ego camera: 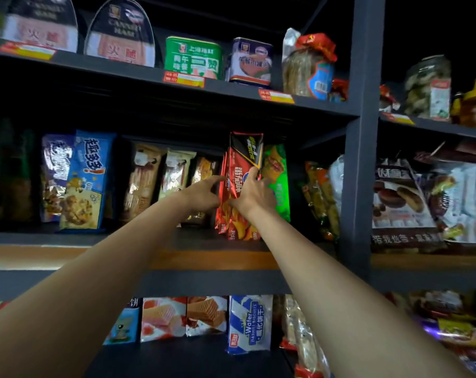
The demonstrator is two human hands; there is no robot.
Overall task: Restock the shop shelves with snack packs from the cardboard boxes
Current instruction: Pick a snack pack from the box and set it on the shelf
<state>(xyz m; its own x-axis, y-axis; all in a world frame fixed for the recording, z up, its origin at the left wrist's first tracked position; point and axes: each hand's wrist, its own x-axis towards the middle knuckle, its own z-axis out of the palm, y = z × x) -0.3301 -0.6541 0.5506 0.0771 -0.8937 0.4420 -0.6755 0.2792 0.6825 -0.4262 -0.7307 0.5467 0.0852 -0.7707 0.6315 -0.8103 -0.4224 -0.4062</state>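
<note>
Head view looks up at dark shop shelves [176, 238], with both bare arms reaching to the middle shelf at the centre of the frame. Right hand [251, 193] lies against the front of a tall red snack pack [239, 186], which stands upright on the shelf edge; its forefinger reaches up the pack's right edge and the thumb presses low on the front, so this grip is holding the pack. More red packs of the same kind stand just behind it. Left hand [204, 193] is just left of the red pack, fingers spread and loosely bent, a fingertip at the pack's left edge; its grip is open and holds nothing. A green snack pack [279, 184] stands right beside the red one, on its right. Further left on the same shelf stands a blue cookie pack [88, 181]. On the upper shelf sits a green tin [193, 57]. Wafer packs [249, 323] line the lower shelf.
</note>
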